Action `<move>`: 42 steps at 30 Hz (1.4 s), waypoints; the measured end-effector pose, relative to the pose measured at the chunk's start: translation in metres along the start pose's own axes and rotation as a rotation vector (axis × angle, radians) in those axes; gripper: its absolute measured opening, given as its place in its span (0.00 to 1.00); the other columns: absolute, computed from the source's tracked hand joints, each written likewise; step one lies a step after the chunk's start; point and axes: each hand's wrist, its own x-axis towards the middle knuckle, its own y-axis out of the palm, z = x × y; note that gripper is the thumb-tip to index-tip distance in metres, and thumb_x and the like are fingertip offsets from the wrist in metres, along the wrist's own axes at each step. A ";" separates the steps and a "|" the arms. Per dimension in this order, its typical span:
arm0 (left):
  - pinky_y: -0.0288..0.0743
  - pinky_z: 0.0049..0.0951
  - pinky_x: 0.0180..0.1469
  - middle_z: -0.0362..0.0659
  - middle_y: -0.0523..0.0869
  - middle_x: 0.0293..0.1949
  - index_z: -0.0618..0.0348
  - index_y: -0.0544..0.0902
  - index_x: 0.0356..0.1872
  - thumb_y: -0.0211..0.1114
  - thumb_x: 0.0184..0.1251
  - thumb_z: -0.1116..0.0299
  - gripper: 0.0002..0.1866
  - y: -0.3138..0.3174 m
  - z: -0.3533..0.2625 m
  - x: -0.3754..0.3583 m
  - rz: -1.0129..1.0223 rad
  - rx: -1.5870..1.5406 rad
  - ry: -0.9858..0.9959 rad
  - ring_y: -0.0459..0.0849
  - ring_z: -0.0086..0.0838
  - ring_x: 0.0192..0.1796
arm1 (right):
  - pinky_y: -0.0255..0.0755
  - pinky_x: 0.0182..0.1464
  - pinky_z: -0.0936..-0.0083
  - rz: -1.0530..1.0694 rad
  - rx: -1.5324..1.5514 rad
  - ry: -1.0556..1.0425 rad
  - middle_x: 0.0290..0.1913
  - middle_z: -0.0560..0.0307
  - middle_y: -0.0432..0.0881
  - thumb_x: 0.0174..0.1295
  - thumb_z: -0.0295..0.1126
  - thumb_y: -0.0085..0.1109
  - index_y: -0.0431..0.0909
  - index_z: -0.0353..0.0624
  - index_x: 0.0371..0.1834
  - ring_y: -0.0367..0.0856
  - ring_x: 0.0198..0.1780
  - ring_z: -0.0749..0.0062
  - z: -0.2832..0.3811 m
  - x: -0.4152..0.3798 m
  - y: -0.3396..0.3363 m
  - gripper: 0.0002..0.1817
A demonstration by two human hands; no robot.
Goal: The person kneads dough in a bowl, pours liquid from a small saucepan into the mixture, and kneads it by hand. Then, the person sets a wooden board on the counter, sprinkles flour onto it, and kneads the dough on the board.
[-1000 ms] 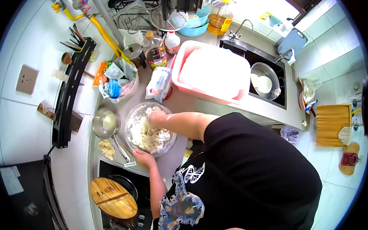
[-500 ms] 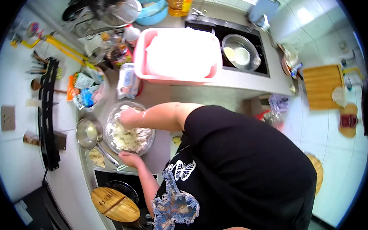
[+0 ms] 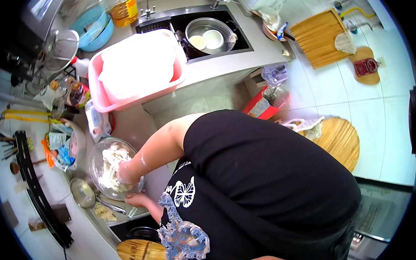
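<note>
A clear bowl [image 3: 95,168] stands on the counter with white, lumpy dough [image 3: 114,163] inside. My right hand [image 3: 129,173] reaches down into the bowl against the dough, which hides its fingers. At the bowl's near lower rim, my left hand [image 3: 137,199] holds the edge. Bits of white stick to my right forearm.
Beside the bowl lie a metal ladle [image 3: 83,193] and a crumpled cloth [image 3: 104,212]. A white packet [image 3: 97,121] and a pink tub [image 3: 138,101] stand beyond it. The sink [image 3: 244,44] holds a metal basin [image 3: 209,24]. A round wooden board [image 3: 339,141] is at right.
The camera view has turned and shifted. My right hand has moved across the bowl, from its upper part to the lower right side near my left hand. My left hand remains at the rim.
</note>
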 end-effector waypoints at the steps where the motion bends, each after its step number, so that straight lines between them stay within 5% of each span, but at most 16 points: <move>1: 0.73 0.34 0.14 0.56 0.77 0.27 0.71 0.69 0.42 0.39 0.71 0.66 0.16 0.000 -0.003 -0.003 -0.007 0.014 0.004 0.75 0.39 0.13 | 0.78 0.44 0.63 0.033 0.082 -0.015 0.35 0.52 0.84 0.54 0.34 0.56 0.85 0.47 0.38 0.84 0.42 0.60 0.000 -0.001 -0.006 0.11; 6: 0.73 0.35 0.15 0.56 0.77 0.26 0.69 0.69 0.34 0.40 0.72 0.66 0.15 -0.002 -0.022 -0.015 -0.003 0.089 -0.046 0.77 0.41 0.16 | 0.79 0.43 0.67 0.164 0.392 0.120 0.41 0.54 0.85 0.56 0.34 0.57 0.86 0.47 0.38 0.84 0.45 0.63 -0.003 0.006 -0.011 0.11; 8: 0.75 0.39 0.19 0.57 0.77 0.27 0.69 0.70 0.33 0.41 0.71 0.67 0.14 0.000 -0.015 -0.004 0.057 0.030 -0.104 0.79 0.45 0.19 | 0.79 0.42 0.67 0.101 0.237 -0.012 0.41 0.56 0.85 0.56 0.34 0.56 0.86 0.48 0.38 0.84 0.45 0.64 -0.002 0.008 -0.003 0.10; 10: 0.75 0.42 0.25 0.57 0.78 0.28 0.68 0.70 0.34 0.42 0.71 0.69 0.13 0.013 0.006 0.011 -0.057 0.118 0.124 0.79 0.47 0.23 | 0.80 0.38 0.66 0.181 -0.020 -0.090 0.40 0.59 0.86 0.58 0.33 0.55 0.86 0.50 0.37 0.84 0.45 0.67 0.003 0.027 0.011 0.10; 13: 0.75 0.46 0.34 0.58 0.78 0.30 0.68 0.71 0.34 0.44 0.70 0.70 0.11 0.017 0.048 0.021 -0.275 0.269 0.415 0.80 0.50 0.30 | 0.80 0.38 0.66 0.212 0.027 -0.138 0.40 0.58 0.86 0.58 0.33 0.55 0.86 0.50 0.38 0.84 0.45 0.67 -0.004 0.037 0.030 0.10; 15: 0.70 0.48 0.41 0.56 0.78 0.31 0.67 0.70 0.39 0.46 0.67 0.74 0.07 0.016 0.030 0.005 -0.228 0.195 0.318 0.78 0.54 0.36 | 0.79 0.41 0.65 0.064 0.322 0.079 0.42 0.57 0.86 0.58 0.33 0.56 0.86 0.49 0.41 0.84 0.44 0.64 0.002 0.032 0.027 0.11; 17: 0.70 0.47 0.41 0.57 0.77 0.32 0.67 0.68 0.41 0.46 0.66 0.76 0.06 0.019 0.030 0.000 -0.275 0.137 0.368 0.78 0.54 0.36 | 0.78 0.42 0.64 0.200 0.366 0.116 0.42 0.57 0.86 0.56 0.34 0.58 0.85 0.48 0.42 0.84 0.45 0.63 0.004 0.046 0.022 0.12; 20: 0.71 0.41 0.44 0.57 0.76 0.37 0.68 0.66 0.44 0.44 0.67 0.77 0.08 0.005 -0.006 -0.019 -0.100 0.044 0.128 0.78 0.49 0.37 | 0.77 0.44 0.66 0.348 0.331 0.171 0.43 0.58 0.85 0.55 0.36 0.61 0.85 0.49 0.43 0.84 0.46 0.64 0.009 0.072 0.023 0.14; 23: 0.71 0.41 0.44 0.56 0.76 0.36 0.69 0.66 0.45 0.45 0.67 0.77 0.08 -0.007 -0.035 -0.029 -0.068 0.096 0.121 0.77 0.47 0.37 | 0.76 0.44 0.67 0.443 0.099 0.093 0.45 0.60 0.85 0.53 0.39 0.63 0.85 0.50 0.44 0.83 0.47 0.66 0.018 0.084 0.009 0.15; 29: 0.70 0.38 0.39 0.51 0.74 0.31 0.69 0.68 0.39 0.48 0.66 0.75 0.07 0.010 0.010 -0.007 -0.123 -0.039 0.263 0.72 0.38 0.32 | 0.74 0.44 0.66 0.307 -0.060 0.058 0.48 0.62 0.84 0.54 0.38 0.63 0.84 0.51 0.47 0.82 0.50 0.67 0.027 0.057 0.002 0.16; 31: 0.70 0.38 0.40 0.52 0.74 0.31 0.69 0.68 0.37 0.48 0.64 0.76 0.06 0.014 0.013 -0.001 -0.125 0.013 0.140 0.72 0.40 0.31 | 0.75 0.45 0.65 0.228 -0.098 0.042 0.47 0.61 0.84 0.56 0.37 0.61 0.84 0.50 0.47 0.82 0.50 0.66 0.034 0.049 0.009 0.15; 32: 0.71 0.40 0.42 0.55 0.77 0.33 0.70 0.69 0.36 0.49 0.61 0.77 0.06 0.018 0.014 0.014 -0.092 -0.422 -0.168 0.76 0.45 0.34 | 0.75 0.45 0.65 0.207 0.029 0.153 0.46 0.59 0.84 0.56 0.38 0.61 0.84 0.48 0.45 0.82 0.49 0.66 0.037 0.050 0.016 0.15; 33: 0.71 0.40 0.42 0.55 0.77 0.33 0.70 0.69 0.36 0.49 0.61 0.77 0.06 0.025 0.029 0.032 -0.091 -0.425 -0.141 0.76 0.45 0.34 | 0.75 0.45 0.64 0.188 0.158 0.256 0.45 0.58 0.85 0.56 0.38 0.60 0.85 0.47 0.44 0.83 0.48 0.66 0.035 0.054 0.024 0.14; 35: 0.72 0.41 0.44 0.58 0.79 0.37 0.72 0.69 0.35 0.54 0.58 0.76 0.08 0.030 0.062 0.042 0.025 0.312 0.278 0.79 0.49 0.38 | 0.76 0.45 0.63 -0.058 0.255 0.202 0.43 0.55 0.85 0.55 0.36 0.59 0.85 0.45 0.41 0.83 0.47 0.64 0.032 0.028 0.038 0.13; 39: 0.72 0.38 0.44 0.53 0.82 0.32 0.68 0.74 0.30 0.61 0.54 0.74 0.08 0.021 0.034 0.024 0.061 0.340 0.232 0.81 0.45 0.36 | 0.76 0.45 0.63 -0.087 0.292 0.125 0.42 0.52 0.85 0.55 0.35 0.57 0.85 0.45 0.40 0.83 0.46 0.62 0.032 -0.009 -0.020 0.13; 42: 0.74 0.39 0.41 0.53 0.84 0.33 0.68 0.75 0.31 0.62 0.55 0.72 0.09 0.019 0.014 0.009 -0.109 0.324 0.314 0.83 0.44 0.36 | 0.76 0.46 0.63 -0.081 0.135 -0.061 0.41 0.50 0.85 0.56 0.34 0.55 0.85 0.43 0.38 0.83 0.45 0.60 0.028 -0.017 -0.033 0.12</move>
